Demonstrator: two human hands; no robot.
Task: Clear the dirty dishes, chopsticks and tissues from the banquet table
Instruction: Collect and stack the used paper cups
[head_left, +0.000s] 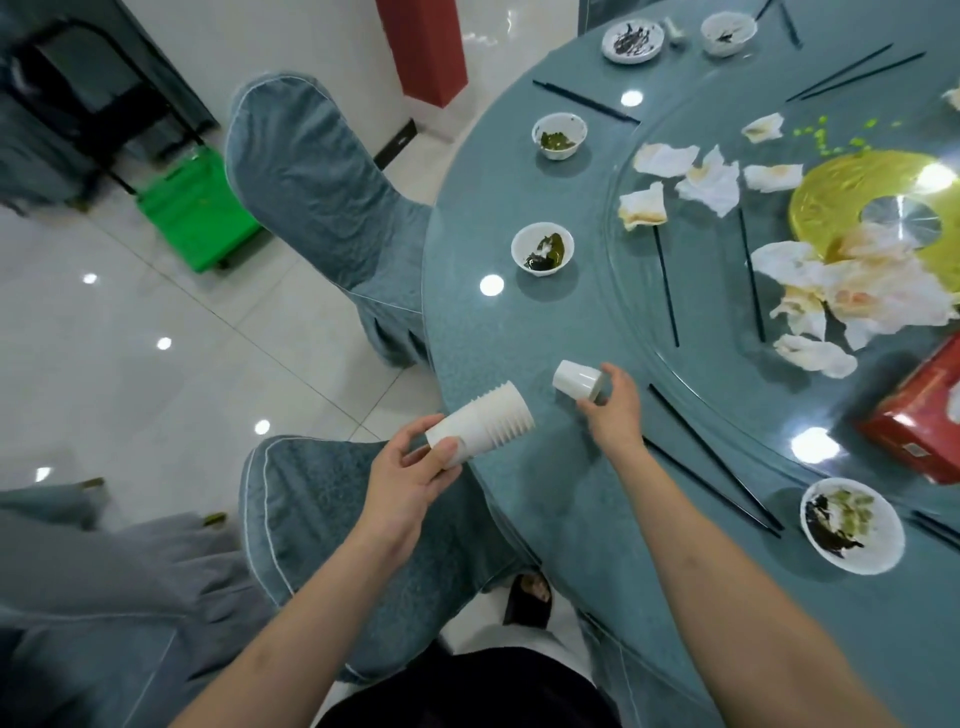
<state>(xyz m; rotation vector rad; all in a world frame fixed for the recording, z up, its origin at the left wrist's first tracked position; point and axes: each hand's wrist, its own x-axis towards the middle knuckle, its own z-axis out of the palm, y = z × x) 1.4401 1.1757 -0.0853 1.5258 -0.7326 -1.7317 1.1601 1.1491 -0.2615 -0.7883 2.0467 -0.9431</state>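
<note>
While person stands at round teal bench (519, 332), dirty bowls (542, 247), crumpled tissues (857, 286), black chopsticks (711, 457) lie scattered on it. Left hand (410, 478) grips stack of white cups (480, 426) off bench edge. Right hand (613, 410) pinches single cup (577, 380), tipped sideways just above bench.

One camera sits on the person's head. It looks forward and down, close above the near left edge of the bench (519, 332).
</note>
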